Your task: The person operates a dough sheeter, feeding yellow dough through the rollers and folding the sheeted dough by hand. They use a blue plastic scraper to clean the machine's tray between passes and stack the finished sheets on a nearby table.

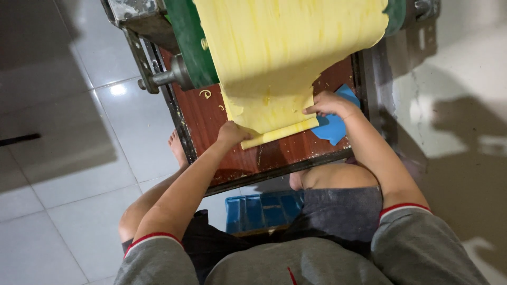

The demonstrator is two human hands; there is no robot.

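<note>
Both hands grip a yellow dough sheet's folded end.
Left hand (pixel 232 133) and right hand (pixel 330 104) pinch the dough sheet (pixel 274 68), fingers curled closed; blue scraper (pixel 332 126) under the right fingers.

Light moderate, cool, from overhead. Bright glare spot on the floor tiles (pixel 117 89) upper left; broad dark shadows across the upper-left corner and the right edge of the floor. Dough sheet (pixel 285 47) brightly lit and slightly soft at the top edge, casting shadow on the board (pixel 211 111) beneath. Sleeves at bottom blurred, near the lens; mild wide-angle stretch at corners
</note>
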